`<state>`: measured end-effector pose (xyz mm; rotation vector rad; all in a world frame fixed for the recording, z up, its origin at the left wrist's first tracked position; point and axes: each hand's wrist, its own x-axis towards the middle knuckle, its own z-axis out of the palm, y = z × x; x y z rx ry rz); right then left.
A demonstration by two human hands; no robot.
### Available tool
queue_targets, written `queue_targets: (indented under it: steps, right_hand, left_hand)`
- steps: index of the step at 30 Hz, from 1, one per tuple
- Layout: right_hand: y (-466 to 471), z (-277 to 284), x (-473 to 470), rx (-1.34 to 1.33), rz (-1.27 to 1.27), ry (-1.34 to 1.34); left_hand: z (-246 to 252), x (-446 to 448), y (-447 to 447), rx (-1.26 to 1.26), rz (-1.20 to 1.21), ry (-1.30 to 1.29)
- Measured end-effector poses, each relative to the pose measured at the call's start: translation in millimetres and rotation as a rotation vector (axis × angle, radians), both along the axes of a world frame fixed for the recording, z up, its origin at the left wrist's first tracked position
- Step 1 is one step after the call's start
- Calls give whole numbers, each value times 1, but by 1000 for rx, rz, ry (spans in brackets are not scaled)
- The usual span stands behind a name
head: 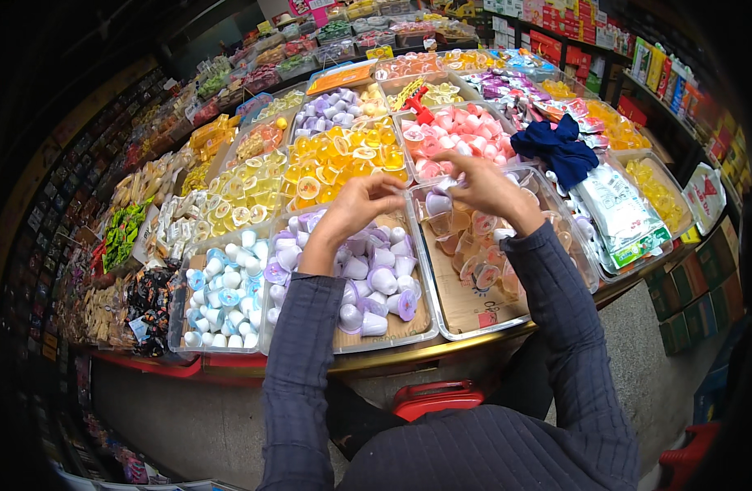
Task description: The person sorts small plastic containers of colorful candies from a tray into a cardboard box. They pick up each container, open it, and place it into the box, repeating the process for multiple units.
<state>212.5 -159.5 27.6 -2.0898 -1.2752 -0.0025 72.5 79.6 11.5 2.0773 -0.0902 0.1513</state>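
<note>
Above a clear plastic tray (434, 316) of white jelly cups with purple lids (382, 279), my left hand (365, 202) hovers, thumb and fingers apart, nothing seen between them. My right hand (483, 187) is over the back of the neighbouring tray (456, 334), which holds peach-coloured jelly cups (486, 258) on a cardboard liner. A purple-lidded jelly cup (438, 202) lies just under the right fingertips. Another pale purple piece shows by those fingers; whether they grip it cannot be made out. Bare cardboard (453, 294) shows at the tray's front left.
Blue-lidded jelly cups (229, 288) fill the left tray. Behind are yellow-orange jelly cups (345, 159) and pink ones (462, 135) with a red scoop handle (419, 107). A dark blue cloth (557, 150) and a plastic package (624, 205) lie right. A red stool (437, 399) stands below.
</note>
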Motion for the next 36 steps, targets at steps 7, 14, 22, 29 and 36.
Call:
queue_targets:
  steps: [7, 14, 22, 29, 36]
  right_hand:
    - [10, -27, 10, 117, 0, -215]
    - [29, -33, -18, 92, 137, -75]
    - [43, -34, -43, 348, 280, 167]
    - [4, -21, 21, 295, -263, -409]
    - [23, -33, -1, 288, -11, -209]
  left_hand:
    - [-31, 1, 1, 901, 148, 317]
    - [-30, 9, 15, 692, 164, 279]
    - [-11, 4, 5, -326, 69, 17]
    - [-35, 7, -5, 471, 60, 104]
    - [-39, 19, -23, 740, 128, 188]
